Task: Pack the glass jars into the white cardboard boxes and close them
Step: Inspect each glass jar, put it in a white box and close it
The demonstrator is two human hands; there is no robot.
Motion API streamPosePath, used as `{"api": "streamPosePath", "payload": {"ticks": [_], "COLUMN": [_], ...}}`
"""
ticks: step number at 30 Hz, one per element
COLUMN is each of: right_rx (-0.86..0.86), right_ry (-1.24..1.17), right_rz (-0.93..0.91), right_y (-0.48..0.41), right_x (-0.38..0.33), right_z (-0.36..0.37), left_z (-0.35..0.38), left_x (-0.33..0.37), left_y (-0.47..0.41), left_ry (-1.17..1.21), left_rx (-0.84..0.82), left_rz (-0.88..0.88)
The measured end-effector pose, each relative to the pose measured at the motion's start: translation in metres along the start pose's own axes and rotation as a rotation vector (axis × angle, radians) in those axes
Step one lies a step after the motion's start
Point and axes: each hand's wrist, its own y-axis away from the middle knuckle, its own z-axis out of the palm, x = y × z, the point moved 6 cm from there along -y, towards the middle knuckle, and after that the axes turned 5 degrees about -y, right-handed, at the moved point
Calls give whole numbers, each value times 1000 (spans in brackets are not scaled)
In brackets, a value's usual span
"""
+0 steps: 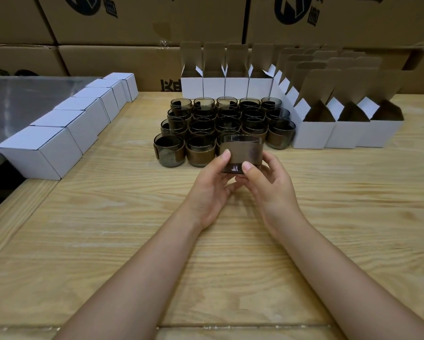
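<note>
Both hands' (212,184) grip holds a dark, brown-banded glass jar (240,153).

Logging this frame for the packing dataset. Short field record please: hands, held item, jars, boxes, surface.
left hand: holds the held jar, thumb on its brown band
right hand: holds the same jar from the other side
held jar: upright, in front of the jar cluster
jar cluster: rows on the table, unpacked
closed boxes: row along the left
open boxes: flaps up, back and right
table: light wood
</note>
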Motion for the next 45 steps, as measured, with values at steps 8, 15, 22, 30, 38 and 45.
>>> {"api": "streamPosePath", "payload": {"ticks": [8, 15, 22, 30, 38, 45], "right_rx": [34, 86, 58, -86, -29, 119], "right_ry": [140, 140, -90, -523, -482, -151], "right_rz": [-78, -135, -51, 196, 190, -30], "right_y": [1, 5, 0, 2, 2, 7], "right_x": [-5, -7, -6, 2, 4, -11], "right_z": [-1, 0, -3, 6, 6, 2], "left_z": [-1, 1, 4, 6, 2, 3], "left_x": [4, 6, 13, 11, 6, 10], "left_y": [1, 0, 6, 9, 5, 6], "left_ry": [5, -33, 43, -15, -46, -3], "left_rx": [32, 27, 74, 15, 36, 47], "left_rz": [51, 132, 149, 64, 39, 112]}}
